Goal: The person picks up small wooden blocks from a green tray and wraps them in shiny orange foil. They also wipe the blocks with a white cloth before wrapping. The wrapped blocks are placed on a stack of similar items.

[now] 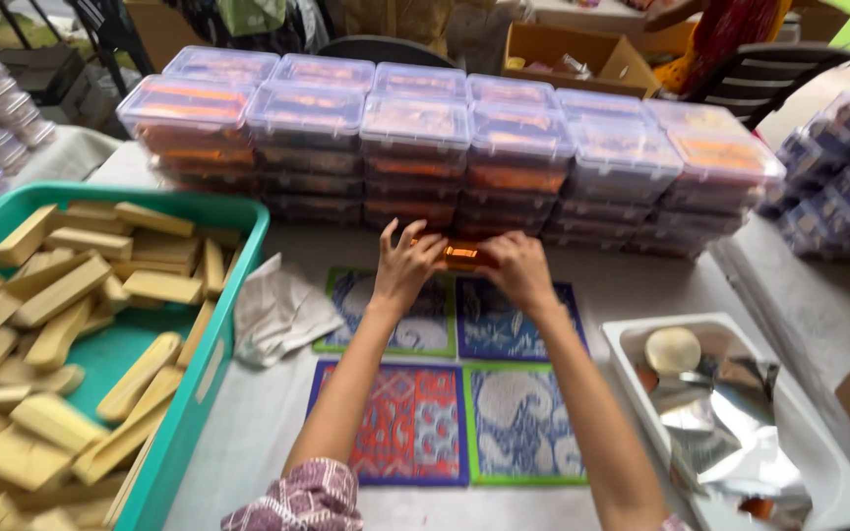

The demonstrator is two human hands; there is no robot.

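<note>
Orange, glossy small packet (461,254) sits at the far edge of the patterned mats (450,379), just in front of the stacked clear lidded boxes (415,157).

Head view: left hand (403,267), fingers spread, fingertips touching the packet's left end. Right hand (516,271), fingers curled, gripping the packet's right end. Both arms reach far across the pale desk (248,433).

Left: green tray (218,344) holding many pale tan bars (61,295). Crumpled white cloth (282,310) lies between tray and mats.

Right, near: white tray (632,339) with silver foil sheets (730,423) and a round pale disc (672,350). Far right: more stacked boxes, blurred. Cardboard box (568,54) far behind the stacks.
</note>
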